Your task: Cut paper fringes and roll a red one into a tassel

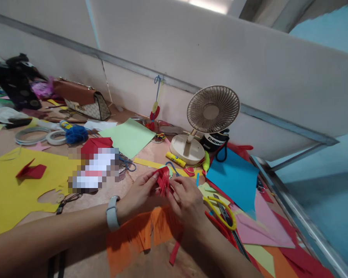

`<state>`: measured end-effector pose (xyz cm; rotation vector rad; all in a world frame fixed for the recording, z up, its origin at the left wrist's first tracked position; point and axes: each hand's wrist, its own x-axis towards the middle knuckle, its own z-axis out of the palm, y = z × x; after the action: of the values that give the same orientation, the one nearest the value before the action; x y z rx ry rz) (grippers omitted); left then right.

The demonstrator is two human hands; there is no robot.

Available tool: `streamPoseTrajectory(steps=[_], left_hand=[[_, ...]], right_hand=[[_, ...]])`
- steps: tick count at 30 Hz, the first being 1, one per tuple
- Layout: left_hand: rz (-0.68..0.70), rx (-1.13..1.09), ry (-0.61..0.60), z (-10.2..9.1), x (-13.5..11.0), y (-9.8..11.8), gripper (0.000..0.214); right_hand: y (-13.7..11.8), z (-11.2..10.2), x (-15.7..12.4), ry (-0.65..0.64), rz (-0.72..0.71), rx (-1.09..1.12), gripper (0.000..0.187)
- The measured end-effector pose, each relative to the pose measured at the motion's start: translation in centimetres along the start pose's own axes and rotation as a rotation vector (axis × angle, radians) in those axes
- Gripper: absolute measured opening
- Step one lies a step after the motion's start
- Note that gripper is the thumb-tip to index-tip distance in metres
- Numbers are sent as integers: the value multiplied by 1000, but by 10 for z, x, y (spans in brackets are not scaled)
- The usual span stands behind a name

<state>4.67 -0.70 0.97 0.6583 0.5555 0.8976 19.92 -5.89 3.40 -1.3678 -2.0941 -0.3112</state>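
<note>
You face a cream fan point(213, 110), a black container point(212, 143) beside its base, and, leftward, a brown handbag point(77, 92).

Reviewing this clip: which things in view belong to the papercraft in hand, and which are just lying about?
In hand or likely related:
- red fringed paper, in the left hand and right hand
- orange fringed paper
- yellow-handled scissors

Seemingly lying about:
- fan
- handbag

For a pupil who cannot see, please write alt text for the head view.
A left hand holds red fringed paper, the right hand touching it, above a table strewn with coloured sheets. Orange fringed paper lies below; a fan stands beyond.
</note>
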Motion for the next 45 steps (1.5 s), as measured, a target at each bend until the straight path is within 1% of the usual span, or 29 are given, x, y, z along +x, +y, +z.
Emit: streamPoseTrajectory(steps=[3,6,9,12,14,16,18,20,21,23,27,29,30,33,38,41,45], left_hand=[[8,-19,-3,-4,2,-5,27],[11,-53,17,-3,1,-6,29],[-17,-81,47,1,-1,-3,31],[-63,-75,59,5,-4,1,29],[-66,-74,65,6,-5,3,27],[-53,-74,63,5,-6,3,24],[-34,-75,39,4,-7,4,22],[-15,-67,8,4,-8,5,20],[-5,-58,-2,4,-8,6,19],[3,-31,-15,5,-8,8,20],[4,36,-24,3,-7,8,19],[10,84,-16,2,-5,8,18],[12,112,-11,1,-5,8,18],[-4,186,3,2,-5,10,20],[-70,175,30,4,-7,13,26],[-80,165,69,3,-6,12,27],[-51,128,88,2,-4,10,25]], right_hand=[[-5,2,-2,-1,-60,-110,32],[-8,5,-4,-21,-104,-232,40],[-7,7,-6,-22,-141,-284,39],[-5,9,-8,-6,-168,-264,32],[-4,9,-9,-2,-148,-168,29],[-2,9,-9,-10,-50,35,26],[1,8,-7,-22,123,254,21],[4,7,-5,-65,316,440,18],[6,6,-4,-100,397,517,19],[9,3,-1,-198,503,653,21],[14,-6,5,-405,567,879,25],[16,-10,8,-446,577,982,28],[16,-12,8,-447,575,1002,30],[17,-16,10,-408,562,970,30],[17,-17,10,-290,508,756,29],[18,-17,9,-242,449,660,23],[18,-14,8,-146,338,569,19]])
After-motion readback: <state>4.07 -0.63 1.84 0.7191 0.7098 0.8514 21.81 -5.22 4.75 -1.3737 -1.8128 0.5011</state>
